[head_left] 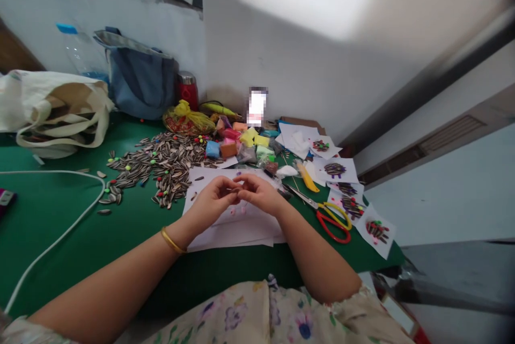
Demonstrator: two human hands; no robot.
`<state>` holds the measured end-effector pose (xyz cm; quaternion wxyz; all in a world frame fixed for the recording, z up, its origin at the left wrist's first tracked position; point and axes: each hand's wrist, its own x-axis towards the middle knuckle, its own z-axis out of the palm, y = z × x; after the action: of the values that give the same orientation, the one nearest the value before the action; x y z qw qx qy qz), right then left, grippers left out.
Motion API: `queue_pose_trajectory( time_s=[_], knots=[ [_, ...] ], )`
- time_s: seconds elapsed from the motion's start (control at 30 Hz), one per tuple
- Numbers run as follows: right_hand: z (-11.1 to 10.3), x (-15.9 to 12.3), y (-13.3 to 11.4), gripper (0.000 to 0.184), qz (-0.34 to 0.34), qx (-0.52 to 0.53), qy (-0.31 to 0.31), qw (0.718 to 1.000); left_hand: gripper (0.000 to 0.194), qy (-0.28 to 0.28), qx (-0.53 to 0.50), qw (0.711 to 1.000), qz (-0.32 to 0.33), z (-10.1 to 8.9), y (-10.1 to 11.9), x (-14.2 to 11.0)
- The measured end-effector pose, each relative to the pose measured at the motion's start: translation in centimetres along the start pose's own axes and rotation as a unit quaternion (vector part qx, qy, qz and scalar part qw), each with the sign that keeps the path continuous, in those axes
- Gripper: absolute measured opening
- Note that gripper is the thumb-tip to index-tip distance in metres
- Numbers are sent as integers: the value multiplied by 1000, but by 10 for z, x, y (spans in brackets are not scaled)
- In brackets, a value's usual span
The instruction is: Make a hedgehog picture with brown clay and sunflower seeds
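My left hand [212, 200] and my right hand [259, 192] meet over a white sheet of paper [237, 226] on the green table [60, 215]. The fingertips of both hands are pinched together around something small and dark that I cannot make out. A gold bangle [172, 241] sits on my left wrist. A heap of striped sunflower seeds [161, 164] mixed with small coloured beads lies just left of the paper.
Coloured clay blocks [237, 143] and a yellow bag [187, 118] lie behind the paper. Red and yellow scissors [332, 218] and several finished seed pictures [350, 194] are at the right. Cloth bags [56, 110], a blue bag [139, 78] and a white cable [60, 231] are at left.
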<state>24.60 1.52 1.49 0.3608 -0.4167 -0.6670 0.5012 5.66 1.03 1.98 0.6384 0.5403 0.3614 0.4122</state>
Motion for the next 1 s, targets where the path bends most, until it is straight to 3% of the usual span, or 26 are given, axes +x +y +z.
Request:
queue_pose_trajectory(
  time_s=[0.1, 0.2, 0.37, 0.53, 0.63, 0.73, 0.83, 1.0],
  knots=[
    [7, -2, 0, 44, -25, -71, 31, 997, 47, -46, -69, 996, -30, 1, 4, -3],
    [11, -3, 0, 39, -36, -122, 74, 989, 49, -54, -85, 993, -54, -1, 6, -3],
    [8, -1, 3, 59, -43, -28, 55, 997, 38, -12, -133, 986, -102, -2, 4, -1],
    [9, 5, -5, 44, -33, 2, -13, 999, 34, 3, -170, 979, -111, -2, 2, -1],
    [15, 8, -12, 34, -47, -34, 20, 998, 41, -32, -181, 979, -92, -4, 4, -2],
    [19, 9, -12, 42, -56, -7, 39, 998, 45, -41, -160, 983, -76, -7, 6, -3],
    [19, 8, -7, 61, -49, 91, 14, 995, 47, -37, -162, 982, -87, -9, 6, -2],
    [17, 4, 3, 48, -25, 124, -8, 992, 37, 10, -178, 976, -122, -4, 4, -2]
  ],
)
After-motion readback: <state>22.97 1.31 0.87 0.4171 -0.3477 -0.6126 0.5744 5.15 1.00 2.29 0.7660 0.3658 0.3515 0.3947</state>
